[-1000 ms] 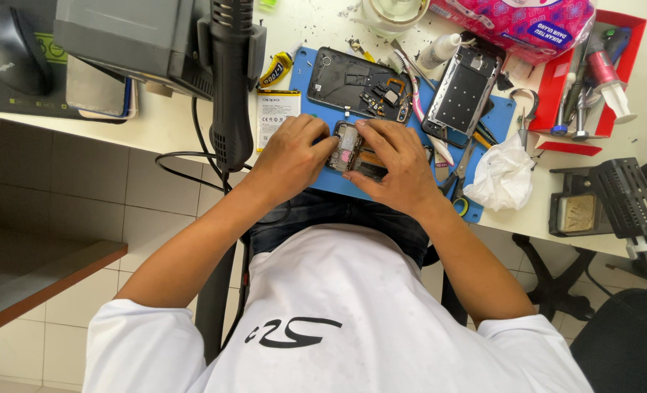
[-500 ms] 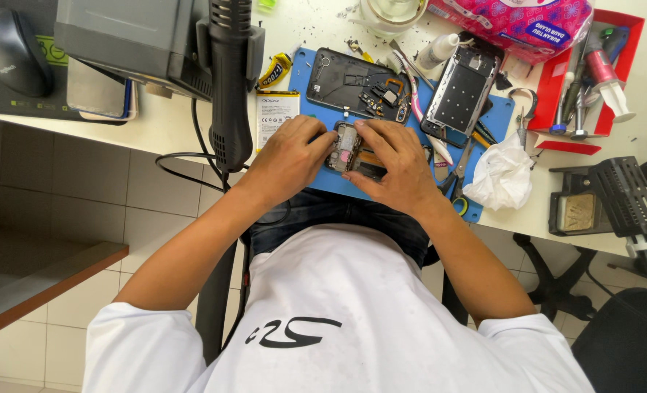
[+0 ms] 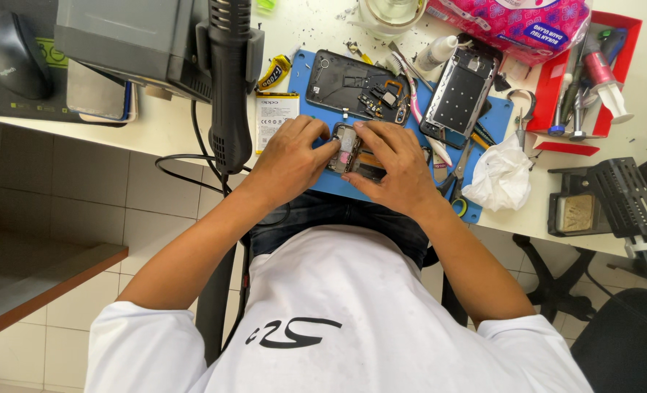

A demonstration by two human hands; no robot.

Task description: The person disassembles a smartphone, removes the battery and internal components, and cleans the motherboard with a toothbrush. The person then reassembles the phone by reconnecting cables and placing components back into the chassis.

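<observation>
My left hand [image 3: 293, 155] and my right hand [image 3: 395, 164] meet over the near edge of a blue work mat [image 3: 303, 67]. Between their fingertips they pinch a small phone part [image 3: 348, 148] with a pinkish strip down its middle. The fingers cover most of it. Beyond the hands, an opened black phone body [image 3: 354, 85] lies on the mat with its inner parts showing. A second phone frame [image 3: 460, 91] rests tilted at the mat's right end. A white battery [image 3: 274, 113] lies just left of the mat.
A black hot-air gun [image 3: 229, 80] hangs from a grey station at the left, its cable looping below the desk edge. A crumpled tissue [image 3: 502, 178], scissors [image 3: 456, 191], a red tool tray [image 3: 618, 69], a pink packet [image 3: 513, 18] and a mouse [image 3: 10, 51] surround the mat.
</observation>
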